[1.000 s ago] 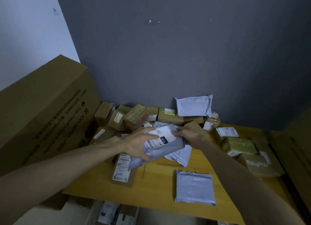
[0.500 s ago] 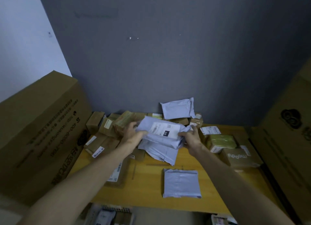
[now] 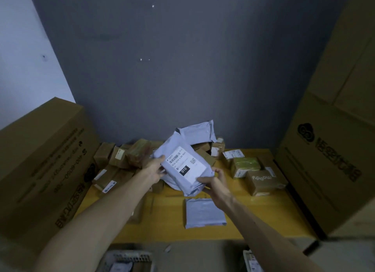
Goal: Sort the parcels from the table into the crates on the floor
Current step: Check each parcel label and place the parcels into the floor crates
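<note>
Item: grey poly mailer [image 3: 182, 149], white shipping label [image 3: 185, 164] with barcode and a black "010" block. Change from half a second ago: then it lay nearly flat, low over the pile, with the label's long side across the view. Now it is raised and turned, the label faces the camera on a diagonal, and its far corner overlaps the second grey mailer [image 3: 197, 131] leaning at the wall. One second ago the left hand was spread over its top and hid part of the label, which is now uncovered. Left hand [image 3: 157, 169]: arm stretched forward, fingers curled round the mailer's upper-left edge. Right hand [image 3: 213, 182]: wrist bent inward, fingers wrapped round the lower-right corner, thumb on the face beside the label. Location: in the air between both hands, above the middle of the yellow table [image 3: 253, 221], clear of the tabletop. Beneath and near it: flat grey mailer [image 3: 205, 212] towards the front edge; brown boxes [image 3: 121, 156] heaped at the left; green-taped box [image 3: 245, 164] and "moody" box [image 3: 263, 181] at the right. Large cartons flank the table, left carton [image 3: 40, 160] and right carton [image 3: 328, 149]. Crates [image 3: 129, 259] show partly at the bottom edge of the view.
</note>
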